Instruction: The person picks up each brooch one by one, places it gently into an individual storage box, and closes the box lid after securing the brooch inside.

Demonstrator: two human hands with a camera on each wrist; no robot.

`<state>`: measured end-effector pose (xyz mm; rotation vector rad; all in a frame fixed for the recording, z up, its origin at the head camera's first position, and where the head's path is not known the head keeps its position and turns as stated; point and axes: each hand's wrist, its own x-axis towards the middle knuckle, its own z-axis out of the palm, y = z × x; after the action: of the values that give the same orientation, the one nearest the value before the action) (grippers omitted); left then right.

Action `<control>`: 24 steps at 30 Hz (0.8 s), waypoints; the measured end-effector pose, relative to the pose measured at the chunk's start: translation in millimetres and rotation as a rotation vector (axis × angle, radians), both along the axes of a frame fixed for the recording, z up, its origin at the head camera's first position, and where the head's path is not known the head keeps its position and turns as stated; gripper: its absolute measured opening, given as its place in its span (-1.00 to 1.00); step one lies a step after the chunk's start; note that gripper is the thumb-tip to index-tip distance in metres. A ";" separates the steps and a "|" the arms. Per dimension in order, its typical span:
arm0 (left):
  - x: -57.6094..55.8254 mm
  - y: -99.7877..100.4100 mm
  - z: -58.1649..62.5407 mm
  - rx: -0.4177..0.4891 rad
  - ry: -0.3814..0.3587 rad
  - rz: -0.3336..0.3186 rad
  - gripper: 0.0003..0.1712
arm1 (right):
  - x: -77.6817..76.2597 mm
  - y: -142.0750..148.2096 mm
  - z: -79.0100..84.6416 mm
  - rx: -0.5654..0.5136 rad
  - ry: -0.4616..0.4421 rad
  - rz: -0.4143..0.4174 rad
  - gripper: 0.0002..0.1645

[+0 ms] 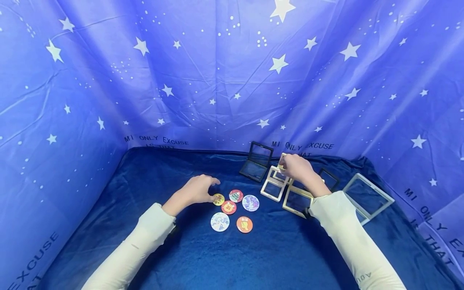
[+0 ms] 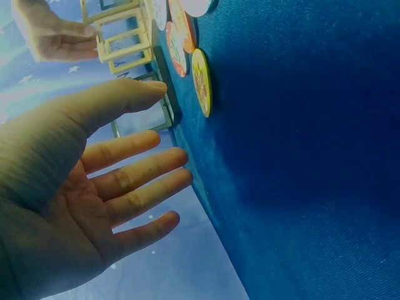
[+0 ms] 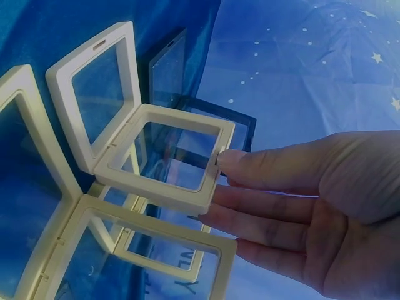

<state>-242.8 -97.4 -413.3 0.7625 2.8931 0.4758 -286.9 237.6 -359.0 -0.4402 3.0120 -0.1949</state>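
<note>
My left hand (image 1: 197, 190) hovers by the round badges with its fingers apart and holds nothing. Closest to it is a yellow badge (image 1: 218, 199); in the left wrist view a small gap shows between them. Around that lie a red badge (image 1: 228, 207), a Christmas-tree badge (image 1: 235, 195), a purple-and-white badge (image 1: 250, 203), a pale blue badge (image 1: 220, 222) and an orange badge (image 1: 244, 224). My right hand (image 3: 281, 206) pinches the edge of a hinged white display frame (image 3: 150, 190), thumb on top and fingers beneath. The frame stands unfolded with clear film in both halves.
A cream display frame (image 1: 294, 209) stands unfolded beside the white one. Behind is a black display frame (image 1: 253, 177), and another black frame (image 1: 331, 177) shows past the right forearm. A large pale frame (image 1: 377, 186) stands far right. Starry cloth (image 1: 217, 80) walls the back and sides.
</note>
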 end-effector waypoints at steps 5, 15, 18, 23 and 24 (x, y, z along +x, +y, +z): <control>0.4 -0.6 -2.2 0.002 -0.018 -0.012 -0.42 | -1.4 2.8 -3.5 -0.017 -0.009 -0.022 -0.67; 0.6 3.3 -5.5 -0.018 -0.048 -0.045 -0.43 | -3.0 3.5 -4.3 -0.004 0.001 -0.006 -0.76; 1.3 5.2 -7.1 -0.021 -0.042 -0.055 -0.44 | -3.7 4.2 -5.9 -0.005 0.005 -0.003 -0.81; 0.3 6.7 -11.0 -0.037 -0.027 -0.076 -0.45 | -4.3 4.7 -8.4 -0.018 0.034 0.009 -0.88; 0.0 6.8 -12.0 -0.039 -0.023 -0.080 -0.45 | -4.1 4.5 -8.4 -0.021 0.040 0.011 -0.88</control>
<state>-242.8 -90.7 -425.3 0.8567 2.8292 0.4152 -291.0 242.2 -367.4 -0.4673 3.0488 -0.2190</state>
